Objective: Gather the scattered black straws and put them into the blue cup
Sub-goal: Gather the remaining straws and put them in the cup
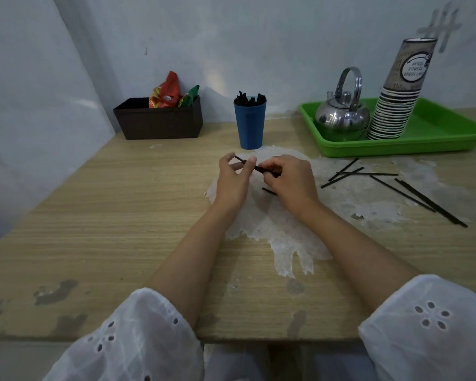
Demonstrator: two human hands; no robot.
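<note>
The blue cup (pixel 250 125) stands upright at the back middle of the wooden table, with several black straws (pixel 249 99) sticking out of it. Just in front of it both hands hold a small bunch of black straws (pixel 257 168) above the table. My left hand (pixel 235 178) pinches the bunch near its far left end. My right hand (pixel 290 180) grips its right end, which the fingers hide. One short straw end (pixel 269 191) shows between the hands. Several more black straws (pixel 390 185) lie scattered on the table to the right.
A green tray (pixel 437 133) at the back right holds a steel kettle (pixel 341 111) and a tall stack of paper cups (pixel 396 103). A dark box (pixel 160 122) with snack packets sits at the back left. White torn paper (pixel 283 232) is stuck to the tabletop.
</note>
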